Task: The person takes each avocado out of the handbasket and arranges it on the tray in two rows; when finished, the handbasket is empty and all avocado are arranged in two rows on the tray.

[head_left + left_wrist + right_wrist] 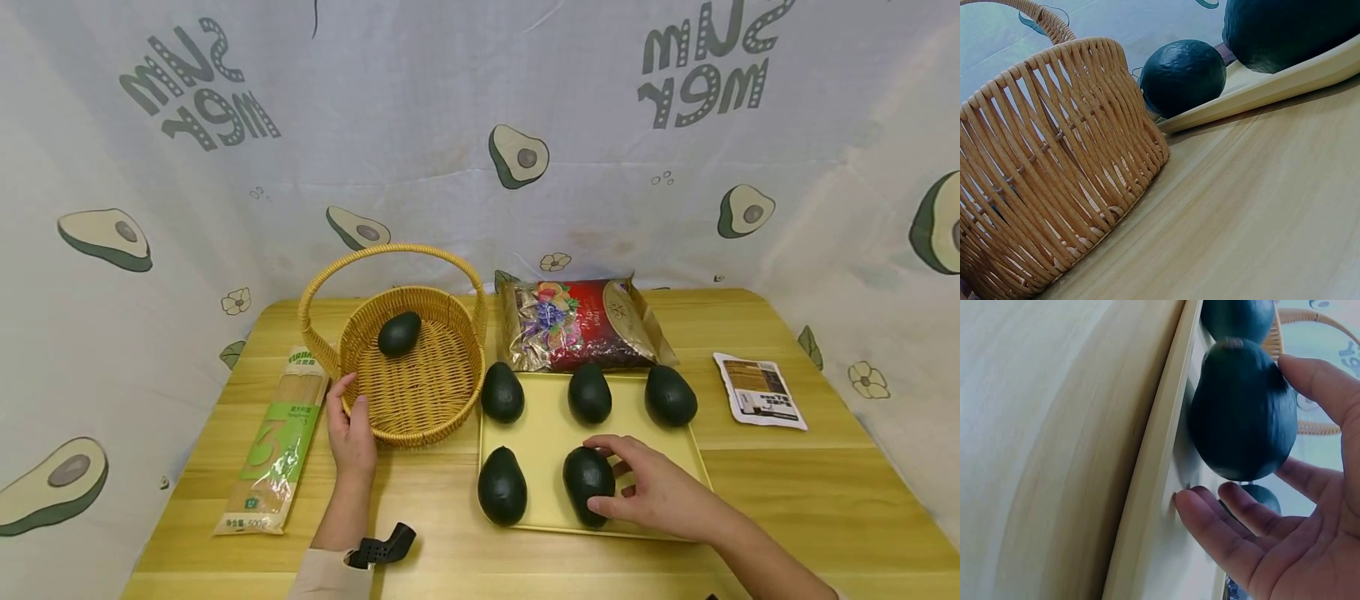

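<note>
A round yellow wicker basket (pixel 420 434) with a tall hoop handle stands left of centre, one dark green avocado (pixel 399 334) inside. At its left front rim is my left hand (pixel 352 446), thumb and forefinger over the edge; the other fingers are mostly hidden. My right hand (pixel 652 492) holds an avocado (pixel 588 486) between thumb and forefinger, at the front of a shallow yellow tray (pixel 543 450). In the right wrist view the other fingers spread beneath this avocado (pixel 1241 415). Several more avocados sit on the tray, one of them (pixel 502 487) at its front left corner.
Left of the basket lies a pack of spaghetti (pixel 277 450). Behind the tray is a red and gold candy bag (pixel 585 325). A small white and brown packet (pixel 760 390) lies to the right. A printed cloth (pixel 420 125) hangs behind the wooden table (pixel 825 508).
</note>
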Available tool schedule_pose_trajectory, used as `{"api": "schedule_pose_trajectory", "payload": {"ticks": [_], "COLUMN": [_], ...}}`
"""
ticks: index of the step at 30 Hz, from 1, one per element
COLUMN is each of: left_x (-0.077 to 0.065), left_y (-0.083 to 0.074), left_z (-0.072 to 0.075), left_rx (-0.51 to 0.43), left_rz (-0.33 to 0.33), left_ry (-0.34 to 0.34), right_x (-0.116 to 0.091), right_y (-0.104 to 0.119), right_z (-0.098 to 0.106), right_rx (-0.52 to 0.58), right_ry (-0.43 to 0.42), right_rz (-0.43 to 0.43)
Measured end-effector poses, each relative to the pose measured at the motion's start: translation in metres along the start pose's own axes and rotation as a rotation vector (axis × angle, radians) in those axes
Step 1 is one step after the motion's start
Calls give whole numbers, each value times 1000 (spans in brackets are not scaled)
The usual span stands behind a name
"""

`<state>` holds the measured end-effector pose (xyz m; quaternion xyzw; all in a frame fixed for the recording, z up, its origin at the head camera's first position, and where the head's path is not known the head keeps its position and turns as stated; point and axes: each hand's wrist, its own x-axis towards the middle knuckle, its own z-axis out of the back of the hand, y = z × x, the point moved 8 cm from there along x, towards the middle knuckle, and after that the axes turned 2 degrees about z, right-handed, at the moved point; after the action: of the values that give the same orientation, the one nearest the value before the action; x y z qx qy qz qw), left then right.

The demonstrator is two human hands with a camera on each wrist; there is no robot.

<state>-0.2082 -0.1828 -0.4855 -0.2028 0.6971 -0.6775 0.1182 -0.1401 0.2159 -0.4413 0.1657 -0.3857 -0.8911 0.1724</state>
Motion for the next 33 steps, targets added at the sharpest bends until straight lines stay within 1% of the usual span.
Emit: {"api": "schedule_pose_trajectory", "payload": {"ticks": [3, 8, 12, 21, 27, 30, 33], "left_x": [0, -1, -1, 0, 0, 0, 0], "left_y": [0, 1, 1, 0, 0, 0, 1], "left_z": [0, 0, 0, 0, 1, 1, 0], "left_rx": [3, 0, 1, -9, -1, 0, -5], "left_rz": [0, 2, 0, 1, 1, 2, 3], "left_ry": [-1, -4, -4, -1, -3, -4, -4], "right_x": [1, 3, 1, -6, -7, -6, -6], "right_y": [2, 2, 0, -6, -2, 1, 2], "right_z": [-2, -5, -3, 3, 3, 3, 3], "right_rx": [18, 57, 49, 49, 29, -7, -54], "right_ry": [-7, 1, 9, 72, 90, 74, 50], "right_rz": [15, 2, -7, -28, -1, 10, 1]}}
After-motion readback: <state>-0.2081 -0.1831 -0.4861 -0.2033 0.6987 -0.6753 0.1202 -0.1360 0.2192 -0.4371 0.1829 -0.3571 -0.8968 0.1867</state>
